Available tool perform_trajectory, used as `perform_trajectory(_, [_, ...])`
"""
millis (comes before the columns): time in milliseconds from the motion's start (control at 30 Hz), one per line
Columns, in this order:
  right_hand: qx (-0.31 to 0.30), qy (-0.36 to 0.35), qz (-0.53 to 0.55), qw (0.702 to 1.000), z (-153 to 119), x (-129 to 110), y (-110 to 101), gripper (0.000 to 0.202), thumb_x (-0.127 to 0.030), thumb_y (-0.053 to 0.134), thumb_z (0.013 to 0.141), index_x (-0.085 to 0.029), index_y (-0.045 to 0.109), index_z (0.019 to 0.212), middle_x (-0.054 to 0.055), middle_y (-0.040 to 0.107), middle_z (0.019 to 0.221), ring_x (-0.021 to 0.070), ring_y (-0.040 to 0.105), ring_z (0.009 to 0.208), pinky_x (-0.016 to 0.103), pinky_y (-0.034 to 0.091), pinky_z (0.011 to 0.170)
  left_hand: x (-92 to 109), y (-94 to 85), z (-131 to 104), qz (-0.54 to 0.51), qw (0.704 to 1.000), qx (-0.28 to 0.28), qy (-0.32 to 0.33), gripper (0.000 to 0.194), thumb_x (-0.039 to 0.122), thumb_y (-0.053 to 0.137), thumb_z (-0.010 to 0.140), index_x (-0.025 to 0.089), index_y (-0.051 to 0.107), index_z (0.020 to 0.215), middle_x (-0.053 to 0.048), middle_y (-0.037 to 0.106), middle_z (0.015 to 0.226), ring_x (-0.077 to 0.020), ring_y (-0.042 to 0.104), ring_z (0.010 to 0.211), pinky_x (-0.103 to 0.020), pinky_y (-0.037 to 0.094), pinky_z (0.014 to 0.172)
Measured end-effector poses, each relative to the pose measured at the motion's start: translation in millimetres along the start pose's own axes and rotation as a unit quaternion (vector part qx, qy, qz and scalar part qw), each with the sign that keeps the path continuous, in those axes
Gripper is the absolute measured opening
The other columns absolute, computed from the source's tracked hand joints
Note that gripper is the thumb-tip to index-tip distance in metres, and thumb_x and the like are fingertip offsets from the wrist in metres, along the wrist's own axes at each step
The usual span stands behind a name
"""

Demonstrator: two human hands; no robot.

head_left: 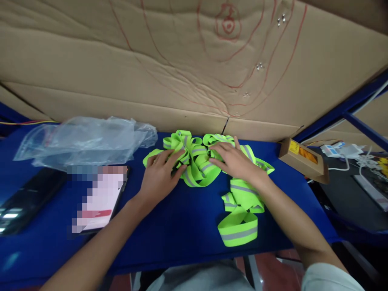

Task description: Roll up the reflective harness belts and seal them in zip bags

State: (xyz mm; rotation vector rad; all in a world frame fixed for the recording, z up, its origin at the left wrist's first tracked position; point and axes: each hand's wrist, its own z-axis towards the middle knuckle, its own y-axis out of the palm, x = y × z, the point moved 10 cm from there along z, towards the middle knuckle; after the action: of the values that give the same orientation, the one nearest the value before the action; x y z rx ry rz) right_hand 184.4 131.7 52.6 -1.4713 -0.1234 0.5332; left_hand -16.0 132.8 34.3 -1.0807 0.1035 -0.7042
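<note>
A heap of fluorescent yellow-green reflective straps (200, 173) with grey stripes lies on the blue tabletop. My left hand (160, 171) is at the heap's left side, its thumb and curled fingers around strap loops. At the upper right of the heap is my right hand (235, 159), thumb and index finger closing on a strap there, another finger reaching up. Its fingertips are partly lost among the loops. Below my right wrist, a folded bundle of the same strap (244, 194) trails toward the front edge and ends in a wide loop (238, 232).
Clear plastic bags (87, 139) lie at the back left. Before them are a phone with a lit screen (101, 202) and a dark glossy device (30, 200). A small cardboard box (303, 159) sits at the right edge. Cardboard with red drawn lines (182, 60) walls the back.
</note>
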Motion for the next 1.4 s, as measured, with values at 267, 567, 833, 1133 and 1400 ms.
perform_trajectory(267, [0.097, 0.07, -0.109, 0.987, -70, 39, 8, 0.057, -0.053, 0.046, 0.109, -0.025, 0.05, 0.158, 0.014, 0.056, 0.16, 0.0333, 0.046, 0.154, 0.064, 0.017, 0.133, -7, -34.9, 5, -0.177, 0.978, 0.082, -0.078, 0.032, 0.038, 0.063, 0.101, 0.023, 0.064, 0.13, -0.009, 0.071, 0.129, -0.0254, 0.068, 0.123, -0.041, 0.054, 0.109])
perform_trajectory(567, [0.116, 0.069, -0.105, 0.985, -69, 43, 11, 0.053, -0.052, 0.047, 0.109, -0.024, 0.055, 0.152, 0.011, 0.062, 0.155, 0.0309, 0.05, 0.152, 0.059, 0.019, 0.132, 15, -23.3, 1, -0.496, 0.865, -0.048, -0.048, 0.038, 0.038, 0.069, 0.099, 0.025, 0.058, 0.132, -0.008, 0.071, 0.118, -0.0196, 0.072, 0.1, -0.03, 0.06, 0.08])
perform_trajectory(833, [0.119, 0.068, -0.103, 0.985, -71, 45, 11, 0.053, -0.05, 0.047, 0.109, -0.024, 0.055, 0.154, 0.011, 0.061, 0.156, 0.0309, 0.05, 0.151, 0.058, 0.02, 0.132, -25, -45.7, 6, -0.312, 0.945, 0.048, -0.084, 0.053, 0.048, 0.062, 0.1, 0.026, 0.049, 0.147, -0.012, 0.055, 0.149, -0.0284, 0.06, 0.132, -0.048, 0.057, 0.108])
perform_trajectory(1133, [0.13, 0.055, -0.1, 0.985, -73, 45, 7, 0.052, -0.051, 0.047, 0.109, -0.023, 0.057, 0.152, 0.013, 0.062, 0.153, 0.0329, 0.052, 0.149, 0.059, 0.023, 0.13, 0, -92.9, -43, -0.123, 0.986, -0.116, -0.006, 0.067, 0.061, 0.055, 0.102, 0.042, 0.038, 0.164, -0.002, 0.041, 0.17, -0.0345, 0.045, 0.155, -0.058, 0.042, 0.127])
perform_trajectory(1400, [0.147, 0.036, -0.104, 0.983, -74, 47, 14, 0.05, -0.049, 0.048, 0.108, -0.022, 0.061, 0.148, 0.014, 0.064, 0.15, 0.0337, 0.055, 0.146, 0.061, 0.026, 0.128, 59, -17.8, -121, -0.102, 0.951, -0.291, -0.036, 0.056, 0.014, 0.064, 0.093, 0.028, 0.057, 0.147, -0.008, 0.076, 0.128, -0.0321, 0.076, 0.106, -0.051, 0.063, 0.091])
